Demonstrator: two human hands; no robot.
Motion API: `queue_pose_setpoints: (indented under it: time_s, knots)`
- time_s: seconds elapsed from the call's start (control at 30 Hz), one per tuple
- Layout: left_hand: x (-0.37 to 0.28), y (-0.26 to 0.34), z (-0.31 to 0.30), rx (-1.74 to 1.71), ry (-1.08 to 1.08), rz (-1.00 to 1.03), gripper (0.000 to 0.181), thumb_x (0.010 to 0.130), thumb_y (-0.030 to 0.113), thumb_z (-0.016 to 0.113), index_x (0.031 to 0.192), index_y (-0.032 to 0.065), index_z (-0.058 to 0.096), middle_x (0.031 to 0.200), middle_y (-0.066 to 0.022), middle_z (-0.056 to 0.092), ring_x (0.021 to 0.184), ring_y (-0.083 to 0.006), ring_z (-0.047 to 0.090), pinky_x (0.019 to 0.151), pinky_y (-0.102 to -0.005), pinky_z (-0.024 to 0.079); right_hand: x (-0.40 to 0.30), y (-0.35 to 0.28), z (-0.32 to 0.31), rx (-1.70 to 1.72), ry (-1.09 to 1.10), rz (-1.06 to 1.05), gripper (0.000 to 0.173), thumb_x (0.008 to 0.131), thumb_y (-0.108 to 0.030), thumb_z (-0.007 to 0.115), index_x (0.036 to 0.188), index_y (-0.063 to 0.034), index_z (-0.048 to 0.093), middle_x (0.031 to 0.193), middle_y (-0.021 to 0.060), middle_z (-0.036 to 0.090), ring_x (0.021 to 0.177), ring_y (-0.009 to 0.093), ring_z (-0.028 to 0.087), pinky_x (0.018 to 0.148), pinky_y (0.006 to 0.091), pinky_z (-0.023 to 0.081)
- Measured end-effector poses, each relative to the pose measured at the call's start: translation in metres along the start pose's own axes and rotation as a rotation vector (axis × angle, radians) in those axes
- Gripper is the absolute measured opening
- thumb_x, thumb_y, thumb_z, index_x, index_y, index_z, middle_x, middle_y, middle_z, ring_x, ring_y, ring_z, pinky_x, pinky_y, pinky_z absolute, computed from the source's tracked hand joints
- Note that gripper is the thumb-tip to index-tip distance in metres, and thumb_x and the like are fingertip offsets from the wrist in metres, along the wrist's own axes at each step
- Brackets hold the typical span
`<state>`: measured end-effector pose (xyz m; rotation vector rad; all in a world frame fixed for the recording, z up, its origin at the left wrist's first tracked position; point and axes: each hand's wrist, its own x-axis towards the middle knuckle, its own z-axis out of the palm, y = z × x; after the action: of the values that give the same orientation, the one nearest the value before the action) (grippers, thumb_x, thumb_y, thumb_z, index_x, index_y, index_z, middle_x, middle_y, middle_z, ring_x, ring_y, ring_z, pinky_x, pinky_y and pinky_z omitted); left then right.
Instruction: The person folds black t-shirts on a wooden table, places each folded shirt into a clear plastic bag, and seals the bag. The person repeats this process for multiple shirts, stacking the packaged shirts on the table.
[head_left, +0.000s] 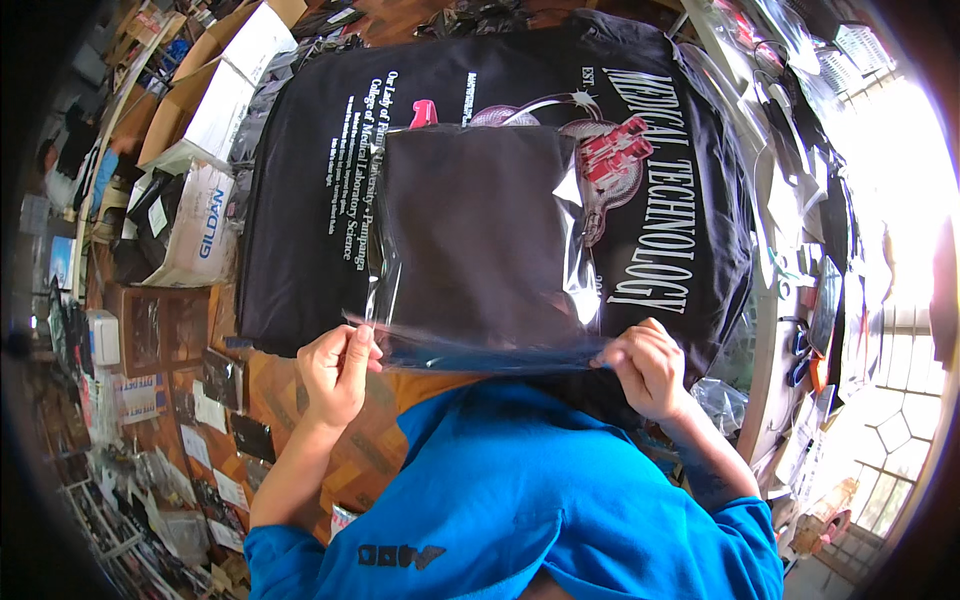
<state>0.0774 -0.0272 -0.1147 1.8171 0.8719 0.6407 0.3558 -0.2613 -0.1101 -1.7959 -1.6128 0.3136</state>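
A clear plastic bag (583, 289) with a folded black garment (472, 232) inside lies in front of me. My left hand (337, 371) pinches the near left corner of the bag between thumb and fingers. At the near right corner, my right hand (649, 367) grips the film. The bag's near edge is stretched between both hands, close to my blue shirt. Beneath the bag a large black T-shirt (300, 285) is spread out, bearing white writing and a red microscope print (615, 150). A pink plastic object (424, 114), partly hidden, shows past the bag's far edge.
On the left stand open cardboard boxes (199, 225) and a brown cabinet (161, 330). Packed dark items (253, 437) lie on the wooden floor. To the right, a bench edge (769, 360) holds light green-handled scissors (784, 274) and blue-handled scissors (801, 349), near a bright barred window (900, 420).
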Motion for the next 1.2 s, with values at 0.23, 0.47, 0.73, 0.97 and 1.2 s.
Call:
queue_pose_setpoints:
  time_s: [0.23,0.47,0.73,0.97,1.2]
  knots:
    - [0.021,0.0,-0.001,0.463,-0.149,-0.161,0.027,0.092,0.02,0.064,0.075,-0.0006,0.059,0.055,-0.004,0.057,0.047,-0.0126,0.057,0.045,-0.0281,0.043,0.039,-0.027,0.014,-0.267,-0.038,0.567,0.033,0.088,-0.026,0.061,0.066,-0.0017,0.057,0.055,0.0158,0.056,0.054,0.034,0.061,0.053,0.0405,0.049]
    - [0.023,0.068,0.032,0.699,-0.076,0.6,0.048,0.076,0.035,0.075,0.113,0.0089,0.058,0.099,-0.0077,0.061,0.067,-0.0195,0.063,0.053,-0.0317,0.048,0.054,-0.001,-0.039,-0.412,0.444,0.374,0.026,0.076,-0.025,0.077,0.081,-0.0063,0.06,0.076,0.0088,0.062,0.07,0.027,0.063,0.063,0.0366,0.049]
    - [0.055,0.09,0.072,0.962,-0.591,0.991,0.046,0.069,0.028,0.076,0.109,0.0084,0.066,0.08,-0.0026,0.061,0.052,-0.0162,0.057,0.047,-0.0279,0.046,0.074,0.158,-0.126,-0.379,0.589,0.715,0.05,0.08,-0.035,0.073,0.114,-0.001,0.057,0.093,0.0128,0.066,0.087,0.031,0.064,0.079,0.0407,0.05]
    - [0.2,0.182,0.043,-0.03,-0.272,0.059,0.034,0.084,0.034,0.072,0.089,0.0006,0.068,0.082,-0.0016,0.067,0.08,-0.0108,0.062,0.071,-0.0263,0.048,0.069,0.111,-0.222,0.572,0.559,0.672,0.038,0.092,-0.019,0.054,0.127,-0.0053,0.055,0.113,0.011,0.067,0.083,0.017,0.069,0.052,0.0192,0.048]
    - [0.437,0.138,0.03,-0.863,-0.229,-0.104,0.046,0.09,0.048,0.058,0.105,0.0045,0.062,0.095,-0.0093,0.069,0.047,-0.0053,0.047,0.036,-0.0178,0.026,-0.293,0.234,-0.418,-1.014,0.722,0.512,0.031,0.094,-0.006,0.047,0.121,0.0056,0.056,0.112,0.0199,0.063,0.105,0.032,0.06,0.098,0.0395,0.044]
